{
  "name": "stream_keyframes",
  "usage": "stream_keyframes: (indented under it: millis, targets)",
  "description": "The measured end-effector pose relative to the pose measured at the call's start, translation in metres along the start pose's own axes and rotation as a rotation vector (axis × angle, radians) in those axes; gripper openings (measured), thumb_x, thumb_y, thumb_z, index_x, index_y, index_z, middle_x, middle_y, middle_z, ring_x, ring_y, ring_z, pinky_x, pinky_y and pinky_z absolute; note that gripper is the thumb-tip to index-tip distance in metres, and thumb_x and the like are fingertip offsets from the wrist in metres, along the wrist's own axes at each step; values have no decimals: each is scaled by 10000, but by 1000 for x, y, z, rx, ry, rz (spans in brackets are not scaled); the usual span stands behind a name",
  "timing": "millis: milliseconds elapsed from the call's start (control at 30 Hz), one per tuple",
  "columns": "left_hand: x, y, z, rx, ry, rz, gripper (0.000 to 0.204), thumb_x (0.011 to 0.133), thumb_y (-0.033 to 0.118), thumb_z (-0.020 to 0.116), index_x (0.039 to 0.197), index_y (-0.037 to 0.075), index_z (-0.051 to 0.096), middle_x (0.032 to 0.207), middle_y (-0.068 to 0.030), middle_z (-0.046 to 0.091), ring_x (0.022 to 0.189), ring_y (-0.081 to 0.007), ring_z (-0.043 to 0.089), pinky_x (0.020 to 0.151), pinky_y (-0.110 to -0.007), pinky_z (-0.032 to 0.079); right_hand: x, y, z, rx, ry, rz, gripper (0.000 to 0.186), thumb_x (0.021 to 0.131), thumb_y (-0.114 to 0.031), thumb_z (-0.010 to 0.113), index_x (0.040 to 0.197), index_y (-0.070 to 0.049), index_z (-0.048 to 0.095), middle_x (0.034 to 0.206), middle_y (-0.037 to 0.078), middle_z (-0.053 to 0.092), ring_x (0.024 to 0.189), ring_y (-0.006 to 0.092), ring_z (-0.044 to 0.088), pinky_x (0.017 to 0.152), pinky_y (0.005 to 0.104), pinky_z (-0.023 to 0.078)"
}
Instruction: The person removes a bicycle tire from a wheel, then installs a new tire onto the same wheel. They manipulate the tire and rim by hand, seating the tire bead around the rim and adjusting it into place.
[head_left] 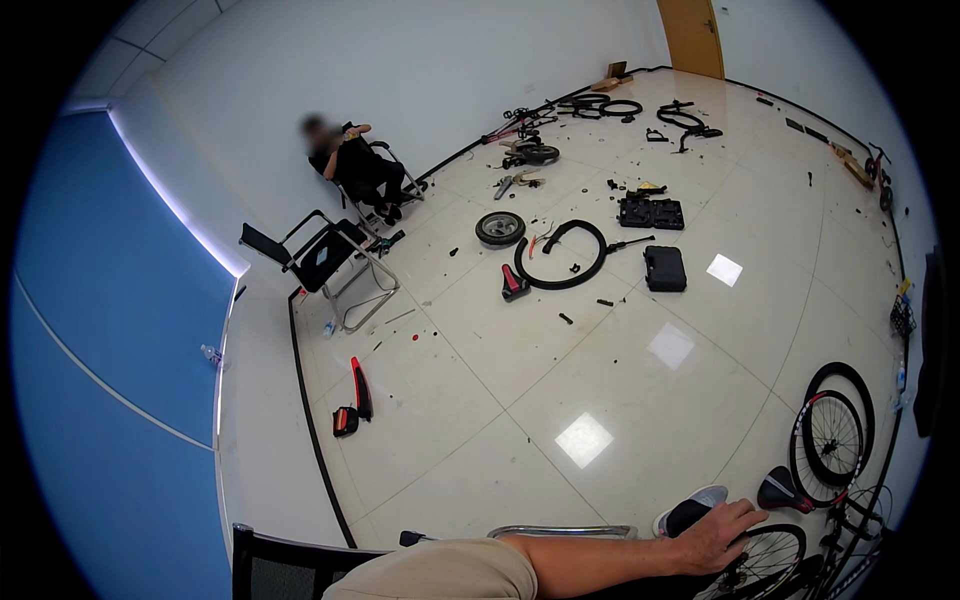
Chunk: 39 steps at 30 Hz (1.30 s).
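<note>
My right hand (718, 538) reaches in at the lower right, its forearm coming out from beside beige cloth at the bottom edge. The fingers are loosely bent and a little apart, with nothing seen in them. Just below and beyond them is a spoked bicycle wheel (778, 550); whether they touch it I cannot tell. A black and dark red bicycle saddle (782, 490) lies close to the fingertips. Beside the wrist is a grey and dark shoe (692, 510). My left hand is out of view.
Bicycle wheels (828, 440) lean at the right wall. A red and black mudguard (361, 388), a tyre (590, 277), a small wheel (500, 229) and a black case (665, 269) lie about the tiled floor (640, 400). A person (362, 165) sits at the far left near a folding chair (330, 255).
</note>
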<state>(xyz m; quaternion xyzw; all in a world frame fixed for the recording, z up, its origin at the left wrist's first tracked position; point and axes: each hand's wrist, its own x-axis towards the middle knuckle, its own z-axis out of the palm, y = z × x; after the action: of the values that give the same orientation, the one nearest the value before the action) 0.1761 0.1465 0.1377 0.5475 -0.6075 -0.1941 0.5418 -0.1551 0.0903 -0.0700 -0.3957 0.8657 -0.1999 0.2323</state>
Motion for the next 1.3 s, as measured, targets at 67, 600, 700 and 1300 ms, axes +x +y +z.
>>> stream_keyframes:
  millis: [67,600,700,1300]
  targets:
    - [0,0,1,-4,-4,-3,526,819,-3,648,1323,-9,498,1096,-177,514,942,-347,518,838,-412,422,3,3,2,6,13,-12,696,851,-433,753,1126,187,593,1112,347,619,936,442,621,772,549,542]
    - [1,1,0,-7,-13,-6,526,816,-1,647,1321,-5,499,1081,-170,511,947,-339,513,836,-408,412,-9,-12,-7,13,-14,63,645,855,-386,770,1137,169,600,1107,328,628,913,422,629,755,527,554]
    - [1,1,0,-8,-14,-5,524,817,0,647,1319,-4,500,1078,-169,511,944,-339,514,833,-408,410,-8,-9,-6,31,-20,49,632,856,-382,771,1128,165,608,1100,325,632,909,420,630,760,527,555]
    - [-2,0,0,-2,-8,-19,508,819,-1,645,1307,-1,508,1082,-173,514,954,-345,515,843,-415,412,-7,-12,-6,-3,-27,76,723,867,-392,766,1254,171,532,1193,346,592,988,436,621,815,535,559]
